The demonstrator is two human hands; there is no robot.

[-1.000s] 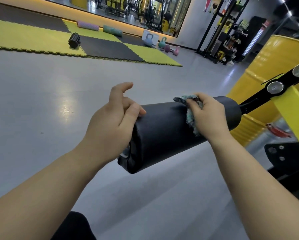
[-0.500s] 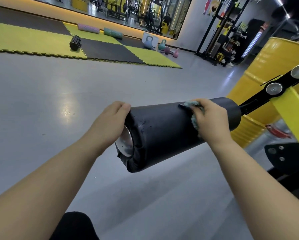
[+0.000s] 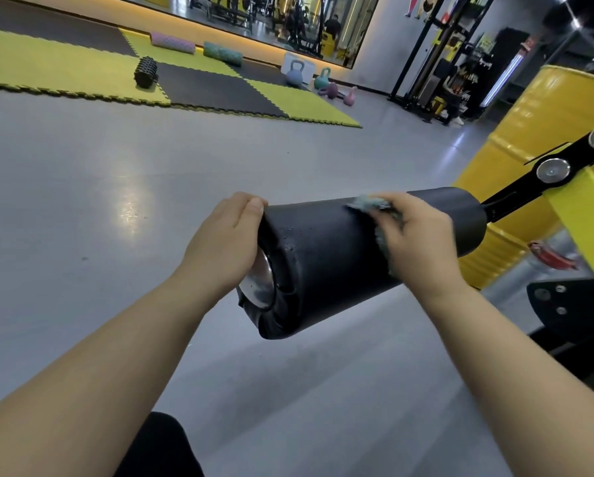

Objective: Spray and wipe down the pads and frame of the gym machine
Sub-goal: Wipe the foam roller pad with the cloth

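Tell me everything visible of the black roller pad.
The pad is a black, smooth-skinned cylinder jutting out above the floor. Its near end shows a shiny metal cap and puckered covering; its far end meets a black bar. The left hand holds the near end; the right hand presses a cloth on top.

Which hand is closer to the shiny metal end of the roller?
Left. The left hand holds the roller beside the metal end; the right hand holds a cloth farther along.

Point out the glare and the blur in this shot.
Head view: a bright glare patch sits on the grey floor; the right hand and its cloth look motion-smeared; the left hand and black pad are sharp.
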